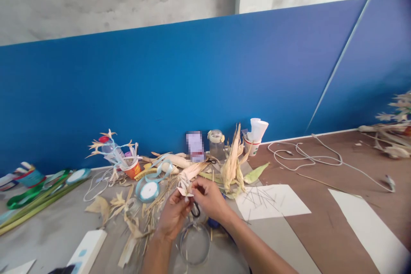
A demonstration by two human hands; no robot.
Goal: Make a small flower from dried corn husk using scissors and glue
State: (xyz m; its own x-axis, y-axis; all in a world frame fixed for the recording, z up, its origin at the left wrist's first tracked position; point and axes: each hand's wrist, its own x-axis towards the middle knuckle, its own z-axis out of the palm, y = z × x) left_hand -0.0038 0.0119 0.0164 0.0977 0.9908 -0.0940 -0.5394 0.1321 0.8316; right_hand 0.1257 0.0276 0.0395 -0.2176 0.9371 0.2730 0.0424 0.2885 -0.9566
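Observation:
Near the middle of the table, a small pale flower of dried corn husk (185,190) sits between my two hands. My left hand (176,213) is closed round its base. The fingertips of my right hand (207,195) pinch at the flower's right edge. Just beneath my hands are the black handle loop of a tool (195,210) and a coil of thin wire (195,244). A spool of light blue ribbon (149,191) lies to the left of my hands, among scattered husk strips (130,222).
Husked corn (233,162), a clear jar (216,143) and a phone (195,146) stand along the blue partition (205,81). A paper cup (132,169) holds finished husk flowers. Thin wire pieces lie on white paper (292,205). White cable (321,154) spreads at right; a power strip (91,246) lies at left.

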